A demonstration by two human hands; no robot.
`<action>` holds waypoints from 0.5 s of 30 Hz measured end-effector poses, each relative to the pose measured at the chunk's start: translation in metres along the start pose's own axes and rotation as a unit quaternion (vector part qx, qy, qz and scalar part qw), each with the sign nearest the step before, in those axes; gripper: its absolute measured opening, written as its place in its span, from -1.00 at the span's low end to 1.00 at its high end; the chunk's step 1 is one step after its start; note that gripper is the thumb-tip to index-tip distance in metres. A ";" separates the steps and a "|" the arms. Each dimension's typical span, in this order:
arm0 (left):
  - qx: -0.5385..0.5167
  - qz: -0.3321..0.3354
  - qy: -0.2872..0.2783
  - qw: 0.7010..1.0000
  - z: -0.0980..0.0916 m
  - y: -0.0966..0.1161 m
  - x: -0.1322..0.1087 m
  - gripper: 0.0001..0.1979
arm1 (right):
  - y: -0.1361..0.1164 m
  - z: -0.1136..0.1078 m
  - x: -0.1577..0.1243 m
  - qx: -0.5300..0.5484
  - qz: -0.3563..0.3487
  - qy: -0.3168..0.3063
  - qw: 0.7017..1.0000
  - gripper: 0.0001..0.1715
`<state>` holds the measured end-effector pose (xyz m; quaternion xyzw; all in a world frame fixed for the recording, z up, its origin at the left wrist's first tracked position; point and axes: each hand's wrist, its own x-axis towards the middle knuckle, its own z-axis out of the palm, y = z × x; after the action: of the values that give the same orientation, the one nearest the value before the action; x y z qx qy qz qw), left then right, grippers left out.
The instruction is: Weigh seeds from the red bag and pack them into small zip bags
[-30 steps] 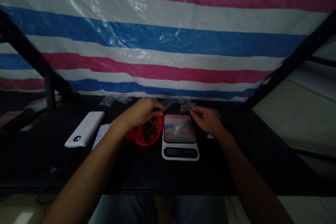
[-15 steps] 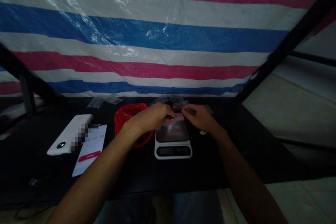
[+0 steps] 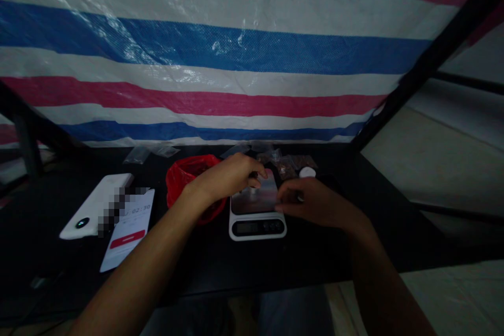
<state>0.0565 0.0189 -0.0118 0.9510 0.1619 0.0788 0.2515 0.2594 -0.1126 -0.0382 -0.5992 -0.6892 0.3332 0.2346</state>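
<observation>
A white kitchen scale (image 3: 258, 227) with a metal weighing plate (image 3: 262, 197) stands before me on the black table. Over the plate's left part, my left hand (image 3: 236, 174) has its fingers bent down around something small and pale, too dim to name. My right hand (image 3: 309, 200) is at the plate's right edge, fingers curled in and slightly blurred; what they hold, if anything, is hidden. Just behind it lies a round white lid-like piece (image 3: 307, 172). Small clear bags with brown contents (image 3: 286, 169) lie behind the scale. A red plastic bag (image 3: 185, 168) stands open, partly behind my left forearm.
At left lie a white power-bank-like device (image 3: 90, 210) and a phone (image 3: 132, 231) showing a timer. Flat clear bags (image 3: 137, 154) lie along the table's back edge. A striped plastic sheet (image 3: 220, 52) hangs behind, between dark frame posts (image 3: 417, 73).
My right hand has come back towards me, from behind the plate to its right edge, uncovering the brown-filled bags and white round piece. My left hand stays over the plate.
</observation>
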 end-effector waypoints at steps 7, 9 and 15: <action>-0.013 0.040 0.014 0.999 0.008 -0.008 0.000 -0.79 | -0.009 0.042 -0.054 -0.152 0.016 -0.081 0.985 -0.82; -0.016 0.044 0.023 0.999 0.010 -0.012 -0.002 -0.78 | -0.009 0.047 -0.056 -0.174 -0.006 -0.083 0.981 -0.79; -0.080 0.068 0.036 0.994 0.015 -0.015 -0.007 -0.84 | -0.013 0.037 -0.051 -0.164 -0.033 -0.061 0.984 -0.80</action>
<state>0.0493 0.0224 -0.0329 0.9333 0.0987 0.1422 0.3145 0.2331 -0.1702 -0.0498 -0.5847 -0.7672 0.2435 0.1011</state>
